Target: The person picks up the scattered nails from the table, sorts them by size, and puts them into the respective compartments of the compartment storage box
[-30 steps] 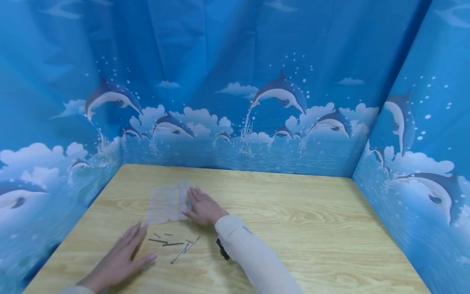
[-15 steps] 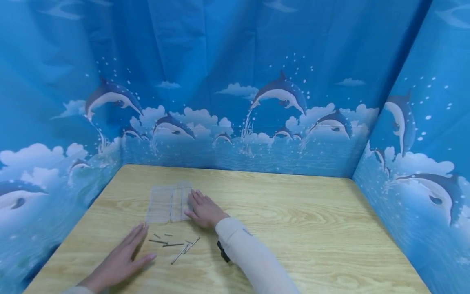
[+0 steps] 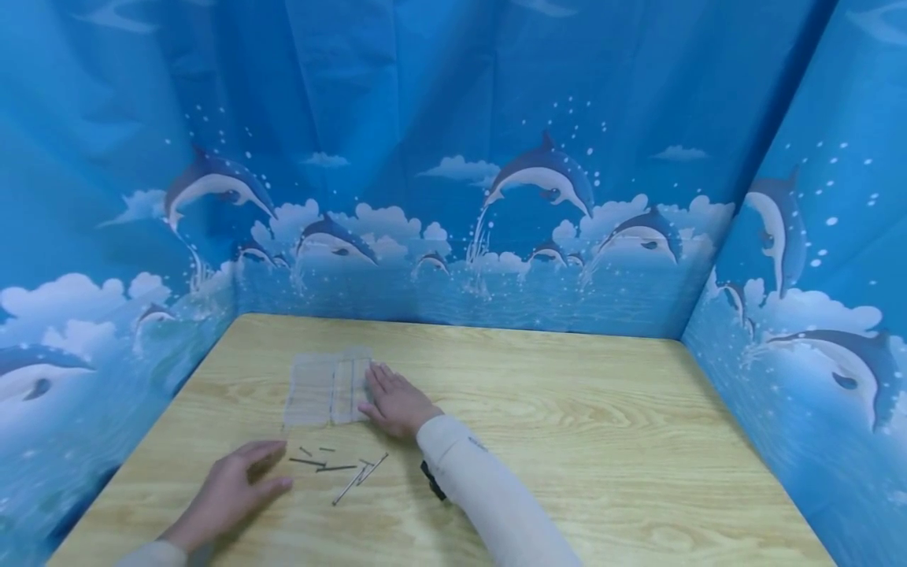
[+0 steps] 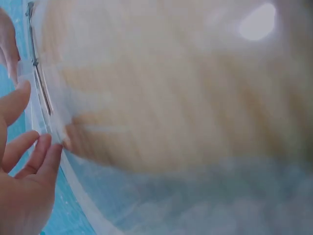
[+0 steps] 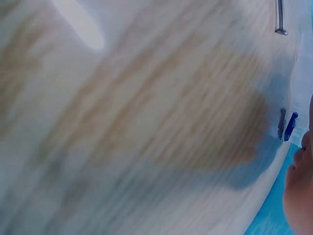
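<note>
A clear plastic box lies opened out flat at the left of the table, its right part divided by straight lines. My right hand lies with straight fingers at the box's right edge, seemingly touching it. Two dark blue clips show by that hand in the right wrist view. In front of the box lie several nails of differing length, among them a long nail and a darker nail. Just left of them is my left hand, fingers loosely bent, thumb apart, holding nothing; whether its fingertips touch the table is unclear.
The wood-grain table stretches off to the right of the hands. A blue curtain printed with dolphins encloses its back and sides. A black strap shows beneath the right sleeve.
My left hand has bent its fingers and drawn slightly back from the box's near corner. The right hand has barely moved; box and nails lie as before.
</note>
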